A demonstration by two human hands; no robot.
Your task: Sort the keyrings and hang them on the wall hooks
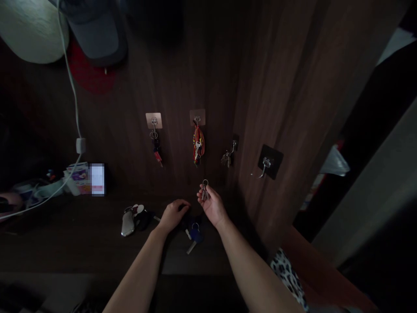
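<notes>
my r hand (212,204) is up off the shelf (81,237), palm up-ish, thumb + fingers pinched on a small key bunch (204,191). ring sticks out on top, keys hang down toward the palm, so long axis is roughly vertical. grip = narrow, closed round the keys. my l hand (174,214) is lower, knuckles up, fingers curled down on smth dark on the shelf; can't tell if it's gripping or just resting. blue key (194,234) lies just beside it, between my two wrists, shaft pointing back toward me.

wall panel ahead carries four hooks. hook on black pad (265,167) sits up + right of the bunch, nothing hanging on it; r hand is the nearer one. dark keys (226,157) hang on the hook closer in, also up-right. red-tagged keys (198,145) hang almost straight above the bunch. leftmost keys (157,153) are up-left, well apart. only air between bunch and wall. fob cluster (133,219) lies on the shelf left of l hand. white cable (73,95) + boxes (81,176) far left.
</notes>
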